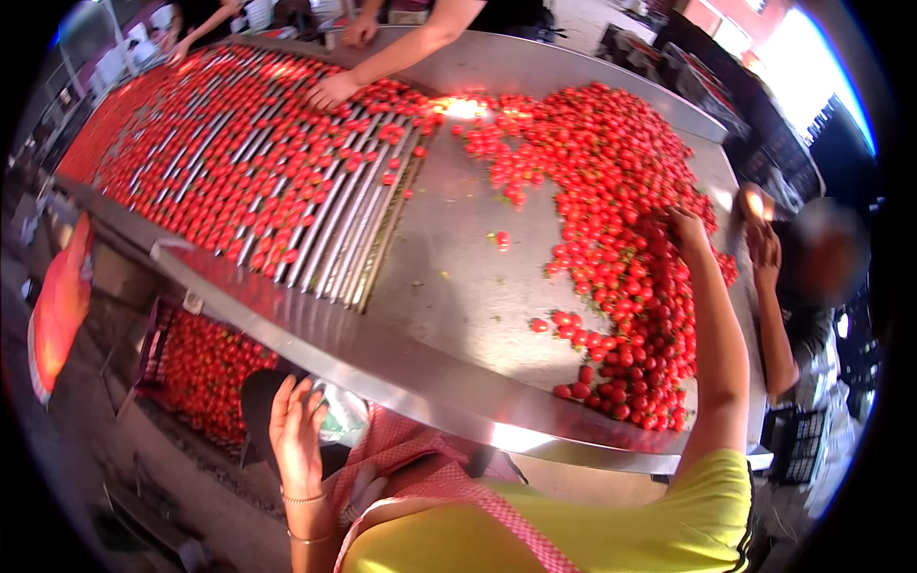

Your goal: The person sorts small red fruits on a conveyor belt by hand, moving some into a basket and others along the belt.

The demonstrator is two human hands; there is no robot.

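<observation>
My right hand reaches to the right side of a large pile of cherry tomatoes on a stainless steel sorting table. Its fingertips touch the tomatoes, which look blurred there; whether it grips any is hidden. My left hand is raised below the table's front rim, fingers apart and slightly bent, with no tomato visible in it. Just behind its fingers shows a green and white plastic-like item. Loose tomatoes lie at the pile's near left edge, some with green stalks.
A metal roller conveyor full of tomatoes adjoins on the left. A co-worker's hand touches tomatoes on it. Another person stands at the right end. A purple crate of tomatoes sits below the front rim. Dark crates stand lower right.
</observation>
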